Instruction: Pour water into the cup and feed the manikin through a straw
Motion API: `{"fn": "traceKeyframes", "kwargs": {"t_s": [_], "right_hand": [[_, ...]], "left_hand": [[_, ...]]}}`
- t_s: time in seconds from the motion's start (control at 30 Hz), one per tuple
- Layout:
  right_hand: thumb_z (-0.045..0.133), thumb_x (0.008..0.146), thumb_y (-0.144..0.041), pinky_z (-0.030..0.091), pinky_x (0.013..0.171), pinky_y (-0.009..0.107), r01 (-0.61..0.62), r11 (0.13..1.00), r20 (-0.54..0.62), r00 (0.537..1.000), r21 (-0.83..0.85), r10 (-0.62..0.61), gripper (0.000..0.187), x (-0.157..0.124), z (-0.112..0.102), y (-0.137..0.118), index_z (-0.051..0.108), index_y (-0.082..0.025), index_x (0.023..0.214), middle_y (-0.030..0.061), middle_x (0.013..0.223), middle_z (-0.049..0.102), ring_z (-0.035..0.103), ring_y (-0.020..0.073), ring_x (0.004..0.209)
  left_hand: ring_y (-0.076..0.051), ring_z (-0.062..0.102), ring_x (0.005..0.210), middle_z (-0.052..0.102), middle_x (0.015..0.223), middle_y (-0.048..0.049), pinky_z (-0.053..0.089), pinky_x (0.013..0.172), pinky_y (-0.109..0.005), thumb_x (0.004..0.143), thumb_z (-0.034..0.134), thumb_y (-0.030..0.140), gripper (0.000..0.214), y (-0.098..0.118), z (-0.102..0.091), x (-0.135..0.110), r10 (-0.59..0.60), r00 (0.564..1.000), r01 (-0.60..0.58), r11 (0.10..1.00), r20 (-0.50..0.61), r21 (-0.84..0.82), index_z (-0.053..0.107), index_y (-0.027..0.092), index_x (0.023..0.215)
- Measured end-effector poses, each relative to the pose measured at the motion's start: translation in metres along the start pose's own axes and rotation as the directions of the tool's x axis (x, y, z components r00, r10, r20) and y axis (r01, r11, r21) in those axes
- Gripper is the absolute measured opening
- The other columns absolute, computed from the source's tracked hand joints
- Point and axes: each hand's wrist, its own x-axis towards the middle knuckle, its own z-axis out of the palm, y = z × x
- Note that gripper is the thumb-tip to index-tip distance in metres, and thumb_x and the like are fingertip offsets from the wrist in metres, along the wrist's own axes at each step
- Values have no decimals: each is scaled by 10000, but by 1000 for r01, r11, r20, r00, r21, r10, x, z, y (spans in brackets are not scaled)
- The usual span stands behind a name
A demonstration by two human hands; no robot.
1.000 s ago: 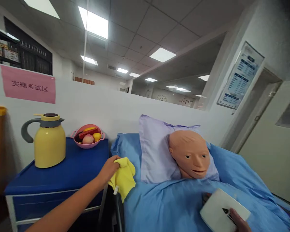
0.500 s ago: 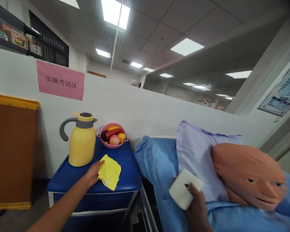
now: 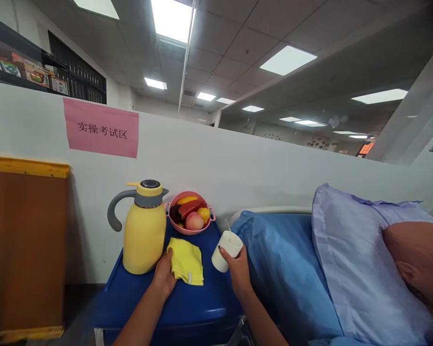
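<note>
My left hand (image 3: 165,273) grips the edge of a folded yellow cloth (image 3: 186,262) over the blue bedside table (image 3: 187,307). My right hand (image 3: 238,269) is wrapped round a white cup (image 3: 226,251), which tilts a little and has a thin white stick or straw (image 3: 227,224) standing out of its top. Left of the cloth stands a yellow thermos jug (image 3: 145,235) with a grey handle. Behind the cloth is a pink bowl (image 3: 189,229) of fruit. Whether the cup's base touches the table I cannot tell.
On the right is a bed with blue bedding (image 3: 285,274), a lilac pillow (image 3: 361,259) and a mannequin's head (image 3: 418,254) resting on it. A white partition (image 3: 256,168) with a pink sign (image 3: 101,127) runs behind. A brown board (image 3: 25,250) stands at the left.
My right hand has carried the cup left from over the bed to the table, beside the cloth. The view has turned right. My left hand still holds the cloth.
</note>
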Motion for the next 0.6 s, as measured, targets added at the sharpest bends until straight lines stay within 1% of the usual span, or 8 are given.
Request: {"fn": "traceKeyframes", "kwargs": {"t_s": [0.13,0.37,0.5,0.6], "right_hand": [[831,606,-397,510,890,415,26,998,-25,999,-51,-27,722,6,7,7,524,-216,1234,67,1106,667,617,261,990],[845,585,-340,454,992,439,42,993,-12,999,-108,-44,766,16,11,16,495,-228,1257,59,1170,621,583,279,1077],[840,590,-362,454,994,438,34,993,-15,999,-114,-36,781,17,16,17,475,-226,1266,72,1220,600,575,284,1100],[844,579,-349,466,976,431,28,993,-21,999,-115,-31,774,16,18,15,487,-223,1254,71,1215,607,580,288,1094]], "left_hand": [[-280,683,1040,679,1175,-203,578,883,-386,945,499,246,395,-1,1,6,-21,1000,20,999,-22,-35,500,78,1302],[-288,650,1111,618,1298,-188,563,925,-405,946,503,303,444,-4,1,15,-8,999,11,998,45,-68,471,137,1356],[-294,619,1162,565,1364,-193,557,938,-412,957,474,334,466,-7,1,24,17,999,-15,998,29,-58,436,146,1381],[-286,591,1203,559,1374,-181,550,952,-409,957,469,337,478,-8,0,28,44,998,-43,998,43,-39,408,168,1401]]}}
